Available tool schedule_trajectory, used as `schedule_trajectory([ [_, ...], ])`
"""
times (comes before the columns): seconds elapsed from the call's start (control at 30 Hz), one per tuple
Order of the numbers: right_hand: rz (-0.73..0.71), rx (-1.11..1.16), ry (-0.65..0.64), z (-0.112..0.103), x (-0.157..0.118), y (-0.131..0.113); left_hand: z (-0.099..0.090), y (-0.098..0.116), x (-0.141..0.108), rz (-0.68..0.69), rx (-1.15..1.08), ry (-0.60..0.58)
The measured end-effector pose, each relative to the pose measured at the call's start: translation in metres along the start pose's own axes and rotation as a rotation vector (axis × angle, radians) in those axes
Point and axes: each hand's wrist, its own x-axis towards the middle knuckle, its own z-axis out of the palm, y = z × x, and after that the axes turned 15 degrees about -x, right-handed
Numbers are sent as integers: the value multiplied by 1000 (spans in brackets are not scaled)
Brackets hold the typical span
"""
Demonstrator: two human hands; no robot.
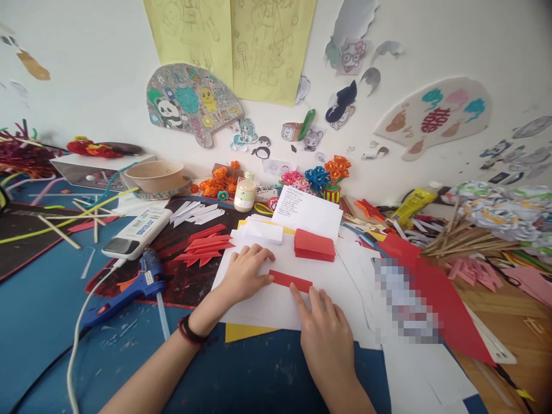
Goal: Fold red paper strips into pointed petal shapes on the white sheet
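A narrow red paper strip (pixel 282 279) lies flat on white paper sheets (pixel 259 310) in front of me. My left hand (pixel 245 273) rests at its left end, the thumb tip touching that end and the other fingers spread and bent over the white sheet. Along the strip's lower right edge, my right hand (pixel 325 325) presses with its index finger; its fingers are apart and stretched forward. Just beyond the strip sits a stack of red paper rectangles (pixel 314 245). Several folded red paper pieces (pixel 209 244) lie to the left, with folded white paper pieces (pixel 198 213) behind them.
On the left are a blue glue gun (pixel 146 279), a white power bank (pixel 138 233) with a cable, and a bowl (pixel 155 175). A glue bottle (pixel 245 192) and paper flowers (pixel 319 181) stand at the back. Red sheets (pixel 457 310) and wooden sticks (pixel 448 236) are right.
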Motion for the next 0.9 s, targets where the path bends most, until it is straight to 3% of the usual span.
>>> schedule_trajectory([
  [0.53,61,-45,-29,6,-31,28,3,-2,-2,11,2,28],
  [0.77,186,173,96,13,-31,28,5,9,-10,105,50,99],
  [0.9,47,333,115,14,-14,25,8,16,-12,198,68,103],
])
